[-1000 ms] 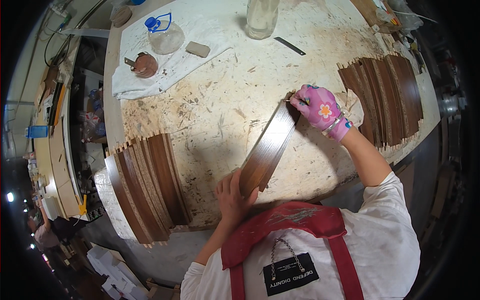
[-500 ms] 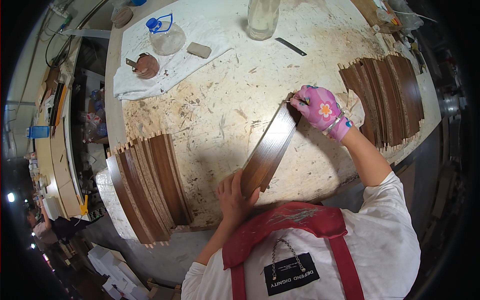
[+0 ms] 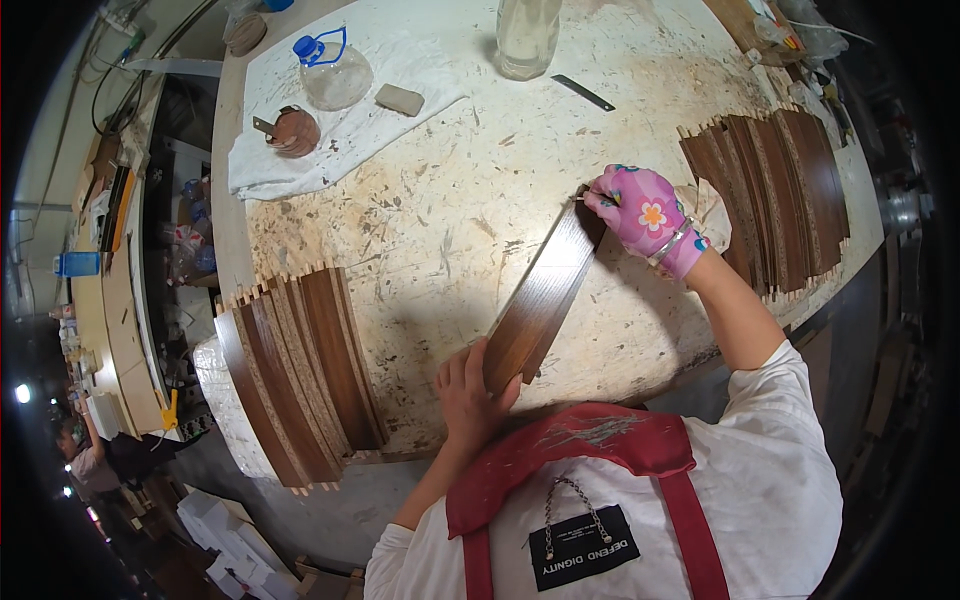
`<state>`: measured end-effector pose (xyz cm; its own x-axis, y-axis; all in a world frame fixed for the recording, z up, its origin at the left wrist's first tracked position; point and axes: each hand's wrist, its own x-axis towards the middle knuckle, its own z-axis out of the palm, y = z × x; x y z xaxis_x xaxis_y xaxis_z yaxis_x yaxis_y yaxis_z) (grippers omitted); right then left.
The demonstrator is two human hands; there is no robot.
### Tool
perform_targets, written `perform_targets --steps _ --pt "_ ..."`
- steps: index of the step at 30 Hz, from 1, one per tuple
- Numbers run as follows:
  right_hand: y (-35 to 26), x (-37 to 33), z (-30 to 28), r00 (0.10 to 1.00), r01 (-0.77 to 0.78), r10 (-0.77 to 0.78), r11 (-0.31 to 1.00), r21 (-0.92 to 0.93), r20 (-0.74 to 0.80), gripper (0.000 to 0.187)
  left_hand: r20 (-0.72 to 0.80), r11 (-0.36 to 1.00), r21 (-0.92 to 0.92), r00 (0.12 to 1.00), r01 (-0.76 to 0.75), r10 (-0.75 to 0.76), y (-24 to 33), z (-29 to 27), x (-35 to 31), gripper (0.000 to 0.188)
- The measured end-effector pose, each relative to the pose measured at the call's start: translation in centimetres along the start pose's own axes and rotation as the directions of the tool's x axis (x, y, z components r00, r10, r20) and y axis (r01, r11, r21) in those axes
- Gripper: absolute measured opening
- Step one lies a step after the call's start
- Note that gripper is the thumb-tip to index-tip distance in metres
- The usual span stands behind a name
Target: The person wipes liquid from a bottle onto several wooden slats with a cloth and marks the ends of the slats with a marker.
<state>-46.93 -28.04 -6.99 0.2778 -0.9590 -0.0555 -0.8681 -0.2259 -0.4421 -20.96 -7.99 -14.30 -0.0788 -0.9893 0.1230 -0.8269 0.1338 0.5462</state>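
Note:
A dark brown wooden board [image 3: 550, 295] with a shiny face slants across the middle of the worktable. My bare left hand [image 3: 468, 392] grips its near end, the thumb on one side and the fingers on the other. At the far end is my right hand [image 3: 642, 215], in a pink flowered glove, its fingers pinched together at the board's corner. Whatever the pinch holds, if anything, is hidden by the glove. A small pale peg tip shows beside those fingers. Beyond the glove, a crumpled beige cloth or paper [image 3: 712, 215] lies against the right-hand boards.
Stacks of brown boards with pale dowels stand left [image 3: 310, 375] and right [image 3: 790, 200] on the white, stained table [image 3: 440, 230]. Farther back are a blue-capped jug [image 3: 338, 82], a reddish-brown tin [image 3: 293, 132], a grey block [image 3: 400, 99], a clear bottle [image 3: 527, 40] and a dark strip [image 3: 583, 92].
Very little differs. My gloved right hand has shifted very slightly to the right at the board's far end, while my left hand keeps its grip.

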Motion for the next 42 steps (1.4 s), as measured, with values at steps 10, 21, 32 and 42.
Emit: perform_targets --steps 10,21,32,42 --pt "0.1 2.8 -1.4 0.995 0.068 -0.06 0.993 0.095 -0.079 0.023 -0.003 1.0 0.004 1.0 0.013 -0.013 0.0 0.1 -0.1 0.071" --pt "-11.5 19.1 8.8 0.945 0.303 -0.328 0.884 0.357 0.011 0.019 0.01 0.995 -0.089 0.999 0.049 -0.048 0.6 -0.4 0.4 0.072" --pt "-10.4 17.1 4.8 0.815 0.572 -0.54 0.806 0.149 -0.209 0.043 0.027 0.991 -0.114 0.997 0.073 -0.071 0.4 -0.2 0.3 0.069" --pt "4.1 -11.0 -1.5 0.966 -0.252 0.215 0.906 -0.34 -0.143 0.068 -0.011 0.998 -0.061 1.0 -0.017 0.016 0.2 0.0 0.2 0.073"
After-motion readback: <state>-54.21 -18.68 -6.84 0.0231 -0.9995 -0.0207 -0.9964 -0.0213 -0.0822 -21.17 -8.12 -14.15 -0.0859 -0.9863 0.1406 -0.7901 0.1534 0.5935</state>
